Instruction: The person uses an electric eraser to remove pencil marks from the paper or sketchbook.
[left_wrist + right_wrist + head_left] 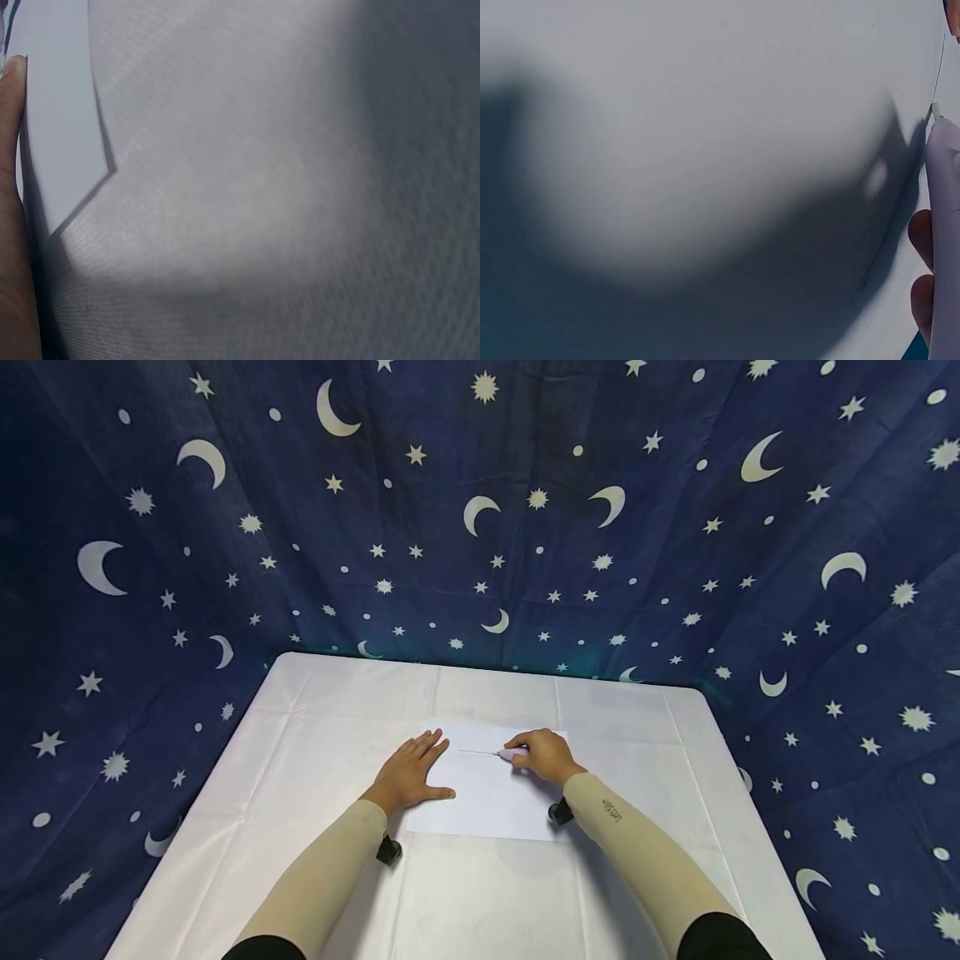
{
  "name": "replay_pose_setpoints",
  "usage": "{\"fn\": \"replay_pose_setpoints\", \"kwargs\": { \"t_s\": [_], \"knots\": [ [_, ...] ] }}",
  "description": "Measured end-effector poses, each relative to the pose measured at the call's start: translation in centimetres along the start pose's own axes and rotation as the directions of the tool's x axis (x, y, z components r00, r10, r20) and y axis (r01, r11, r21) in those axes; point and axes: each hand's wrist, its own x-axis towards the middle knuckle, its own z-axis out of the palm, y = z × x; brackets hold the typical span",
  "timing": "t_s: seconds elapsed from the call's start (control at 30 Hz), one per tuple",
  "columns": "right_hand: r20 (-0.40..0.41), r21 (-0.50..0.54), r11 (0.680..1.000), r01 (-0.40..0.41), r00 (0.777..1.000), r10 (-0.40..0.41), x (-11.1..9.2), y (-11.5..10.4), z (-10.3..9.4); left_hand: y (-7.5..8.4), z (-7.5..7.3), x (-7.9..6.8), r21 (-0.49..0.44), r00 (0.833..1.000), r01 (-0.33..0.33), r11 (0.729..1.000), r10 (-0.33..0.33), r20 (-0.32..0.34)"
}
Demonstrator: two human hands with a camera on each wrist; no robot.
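A white sheet of paper [487, 806] lies on the white-covered table. My left hand [408, 774] rests with fingers spread on the sheet's left side; its thumb [10, 112] shows at the edge of the left wrist view. My right hand [549, 757] grips a lilac hand tool [945, 180] with a small pale tip, which meets the paper. From that tip a thin dark line [477, 752] runs left towards my left hand. Whether it is drawn or cut, I cannot tell. Much of the right wrist view is shadowed paper, with only some fingertips [922, 236] showing.
The white tablecloth [337, 693] has fold creases and surrounds the sheet. Behind and beside the table hangs a dark blue curtain [540, 543] with moons and stars. Each wrist carries a small black camera, one at the right wrist [560, 812].
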Motion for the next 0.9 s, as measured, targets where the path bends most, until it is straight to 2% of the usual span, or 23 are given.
{"fn": "replay_pose_setpoints", "kwargs": {
  "t_s": [0.47, 0.9],
  "knots": [
    [0.011, -0.009, 1.0, 0.008, 1.0, -0.008, 0.21, -0.29, 0.2, 0.12, -0.26, -0.09, -0.02, 1.0, -0.001, 1.0, 0.001, 0.005],
    [0.003, -0.027, 1.0, -0.01, 1.0, 0.01, 0.31, 0.21, 0.44, -0.32, 0.52, 0.19, -0.008, 1.0, 0.004, 1.0, -0.004, -0.007]
  ]
}}
